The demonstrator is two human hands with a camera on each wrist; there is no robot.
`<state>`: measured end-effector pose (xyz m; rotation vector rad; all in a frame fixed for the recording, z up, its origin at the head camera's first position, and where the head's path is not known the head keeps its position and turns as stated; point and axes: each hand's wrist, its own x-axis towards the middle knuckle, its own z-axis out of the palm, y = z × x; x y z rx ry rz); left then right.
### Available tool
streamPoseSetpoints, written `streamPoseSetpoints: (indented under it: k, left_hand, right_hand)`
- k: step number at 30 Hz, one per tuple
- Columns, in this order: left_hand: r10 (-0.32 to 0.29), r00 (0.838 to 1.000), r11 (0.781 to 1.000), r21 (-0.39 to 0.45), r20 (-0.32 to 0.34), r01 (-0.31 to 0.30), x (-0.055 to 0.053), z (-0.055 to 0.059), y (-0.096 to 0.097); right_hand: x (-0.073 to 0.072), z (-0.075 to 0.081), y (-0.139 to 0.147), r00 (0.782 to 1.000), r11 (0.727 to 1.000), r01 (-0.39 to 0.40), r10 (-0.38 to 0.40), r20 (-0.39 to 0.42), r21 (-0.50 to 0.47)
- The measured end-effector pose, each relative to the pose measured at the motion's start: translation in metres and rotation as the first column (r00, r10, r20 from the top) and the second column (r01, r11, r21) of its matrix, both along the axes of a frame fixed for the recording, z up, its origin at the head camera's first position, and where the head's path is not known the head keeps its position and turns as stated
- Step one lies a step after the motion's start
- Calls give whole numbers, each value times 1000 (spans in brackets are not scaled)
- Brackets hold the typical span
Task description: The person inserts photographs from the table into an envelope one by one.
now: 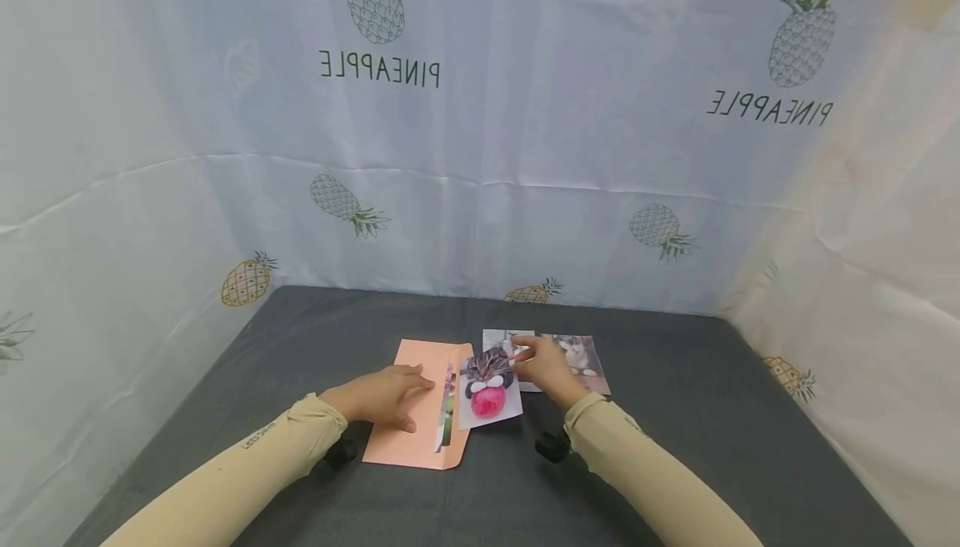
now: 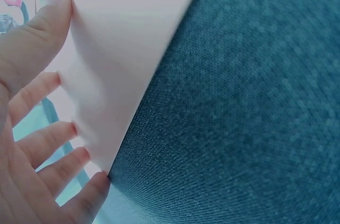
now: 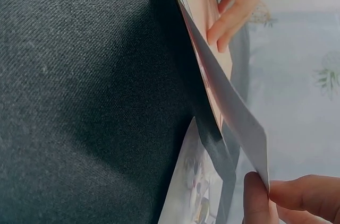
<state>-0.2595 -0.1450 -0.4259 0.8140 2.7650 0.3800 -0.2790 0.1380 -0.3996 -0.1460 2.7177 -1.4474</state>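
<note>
My right hand [image 1: 547, 369] pinches a photo [image 1: 487, 401] of a tabby cat with a pink ball by its far right corner. In the right wrist view this photo [image 3: 239, 110] is tilted, its held edge raised and its other edge at the envelope. The salmon-pink envelope [image 1: 416, 359] lies flat, and my left hand [image 1: 382, 397] rests on it with fingers spread. Inside the envelope's right side shows a strip of other pictures [image 1: 447, 414]. The left wrist view has my thumb and fingertips touching the envelope [image 2: 127, 33].
Just beyond the right hand, a photo of a white cat [image 1: 577, 355] lies on the dark tablecloth [image 1: 675, 414]. Another photo [image 1: 495, 335] beside it is partly covered by the held one. White pineapple-print curtains [image 1: 480, 113] close off the back and sides.
</note>
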Motion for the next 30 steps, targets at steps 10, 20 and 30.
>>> streamPoseSetpoints:
  k: [10,20,30]
  left_hand:
    - [-21,1000,1000,2,-7,21,0,0,-1]
    - [-6,1000,1000,3,-2,6,-2,-1,0]
    - [-13,1000,1000,7,0,13,-1,1,0]
  right_hand:
    - [-5,0,-8,999,999,28,-29,19,23]
    - [-7,2,-13,999,999,19,-20,32,28]
    - [-6,5,-14,999,999,-9,8,38,49]
